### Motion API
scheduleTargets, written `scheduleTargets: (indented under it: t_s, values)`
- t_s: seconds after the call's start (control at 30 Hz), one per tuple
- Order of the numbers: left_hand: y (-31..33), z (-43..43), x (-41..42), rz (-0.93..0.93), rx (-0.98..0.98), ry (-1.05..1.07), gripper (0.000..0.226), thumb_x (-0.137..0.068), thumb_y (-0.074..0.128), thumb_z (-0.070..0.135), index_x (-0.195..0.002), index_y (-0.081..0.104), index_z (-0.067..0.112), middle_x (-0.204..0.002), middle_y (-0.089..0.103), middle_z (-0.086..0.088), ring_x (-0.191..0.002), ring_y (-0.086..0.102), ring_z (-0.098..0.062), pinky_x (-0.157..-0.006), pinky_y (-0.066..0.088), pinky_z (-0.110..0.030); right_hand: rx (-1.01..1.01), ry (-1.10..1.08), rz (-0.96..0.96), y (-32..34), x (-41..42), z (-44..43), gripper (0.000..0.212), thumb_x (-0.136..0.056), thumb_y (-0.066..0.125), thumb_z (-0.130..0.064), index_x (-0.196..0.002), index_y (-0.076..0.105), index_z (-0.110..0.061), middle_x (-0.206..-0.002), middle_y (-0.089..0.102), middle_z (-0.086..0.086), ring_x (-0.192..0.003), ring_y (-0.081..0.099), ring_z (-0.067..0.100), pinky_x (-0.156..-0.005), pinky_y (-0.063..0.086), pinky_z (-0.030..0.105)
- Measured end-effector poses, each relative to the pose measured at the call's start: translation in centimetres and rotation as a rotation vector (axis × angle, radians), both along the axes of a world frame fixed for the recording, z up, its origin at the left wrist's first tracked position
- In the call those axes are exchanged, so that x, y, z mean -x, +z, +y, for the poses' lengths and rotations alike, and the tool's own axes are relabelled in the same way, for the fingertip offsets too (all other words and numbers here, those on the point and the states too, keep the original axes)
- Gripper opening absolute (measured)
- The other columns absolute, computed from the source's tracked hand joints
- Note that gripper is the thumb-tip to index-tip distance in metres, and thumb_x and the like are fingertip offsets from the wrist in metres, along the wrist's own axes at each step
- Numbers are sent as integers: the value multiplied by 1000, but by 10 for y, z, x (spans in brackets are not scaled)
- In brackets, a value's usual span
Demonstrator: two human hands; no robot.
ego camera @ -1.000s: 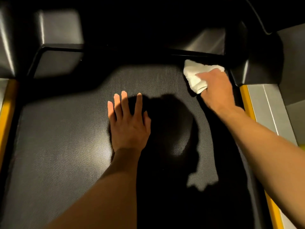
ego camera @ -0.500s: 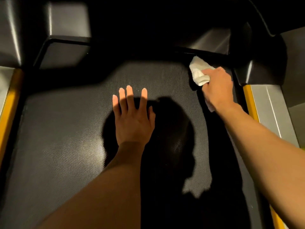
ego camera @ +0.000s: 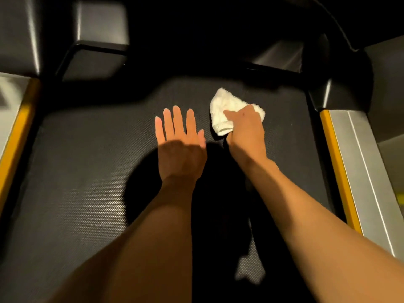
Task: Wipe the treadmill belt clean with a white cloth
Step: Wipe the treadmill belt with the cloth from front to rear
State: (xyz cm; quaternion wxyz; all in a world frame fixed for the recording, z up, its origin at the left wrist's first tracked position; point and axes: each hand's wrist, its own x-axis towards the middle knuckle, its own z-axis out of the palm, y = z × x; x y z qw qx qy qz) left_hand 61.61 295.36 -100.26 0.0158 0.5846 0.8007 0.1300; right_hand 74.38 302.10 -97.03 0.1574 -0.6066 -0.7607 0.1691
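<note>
The black textured treadmill belt (ego camera: 83, 171) fills the middle of the view. A crumpled white cloth (ego camera: 223, 110) lies on the belt's far middle part. My right hand (ego camera: 246, 130) grips the cloth from its near right side and presses it on the belt. My left hand (ego camera: 181, 145) lies flat on the belt just left of the cloth, fingers straight and spread, holding nothing. Both forearms reach in from the bottom of the view.
Yellow strips (ego camera: 337, 167) and grey side rails (ego camera: 367, 171) border the belt on the right, with a yellow strip (ego camera: 17, 136) on the left. The dark motor cover (ego camera: 196, 40) and frame posts (ego camera: 100, 29) rise at the belt's far end. My shadow darkens the belt's middle.
My right hand has dragged the cloth from the belt's far right corner leftward and nearer, toward the middle. My left hand stays flat on the belt.
</note>
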Motion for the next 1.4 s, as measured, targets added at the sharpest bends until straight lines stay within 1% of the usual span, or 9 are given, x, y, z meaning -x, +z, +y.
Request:
scheduleTargets:
  t_s: [0.1,0.3,0.47,0.7,0.8,0.97,1.1,1.23,1.4]
  values:
    - [8,0,2,-52,0,3,57,-99,26,35,-147,32,7,-152,32,-21,-142,26,-38,-118,18,-50,-125,96,-109,1,2,-20,20,-95,50,-37,-90,51,-18,-100,50,0,-83,50,15,-73,43,32]
    - [27,-23,52,-482,-90,25,54,-100,43,18,-151,25,18,-157,21,-7,-146,16,-29,-117,15,-39,-8,-85,97,-2,34,4,19,-96,41,-19,-110,52,-12,-105,45,0,-87,47,17,-72,34,29]
    - [18,-63,106,-438,-114,29,46,-98,44,14,-143,39,13,-151,32,-9,-142,23,-31,-117,21,-43,-158,281,-35,-27,59,-47,30,-90,33,-34,-110,53,-24,-97,44,-11,-88,47,0,-71,36,21]
    - [20,-63,102,-641,-159,156,53,-99,42,18,-149,27,24,-154,30,4,-143,25,-16,-117,24,-36,107,11,131,-3,112,-36,24,-95,52,-18,-118,53,-15,-107,47,-2,-92,47,18,-78,37,29]
    - [21,-66,101,-545,-197,107,50,-100,37,25,-149,25,22,-156,27,0,-141,30,-19,-114,30,-36,99,275,39,-8,128,-56,19,-95,56,-29,-108,57,-16,-109,56,4,-96,55,25,-77,42,32]
    - [9,-68,100,-517,-255,24,54,-92,38,22,-144,32,6,-151,33,-21,-120,55,-39,-89,55,-45,194,66,175,11,159,-22,7,-94,51,-17,-100,52,-22,-104,50,0,-94,54,23,-72,40,33]
    - [6,-72,107,-520,-269,-33,64,-93,23,44,-152,21,20,-161,8,-8,-136,39,-30,-102,44,-42,182,289,140,7,167,-56,7,-92,53,-24,-96,56,-19,-105,54,6,-93,54,25,-80,46,41]
    - [9,-68,106,-631,-301,57,66,-91,24,45,-149,30,15,-159,20,-6,-143,27,-20,-115,27,-34,58,403,-34,2,168,-41,15,-90,50,-39,-85,54,-26,-97,53,-4,-88,54,19,-70,43,32]
    - [21,-58,142,-481,-207,86,47,-99,24,32,-129,53,11,-134,53,-9,-126,46,-25,-110,32,-40,-66,453,-48,-3,186,-43,44,-89,52,-6,-125,61,-29,-110,51,1,-108,49,21,-80,38,29]
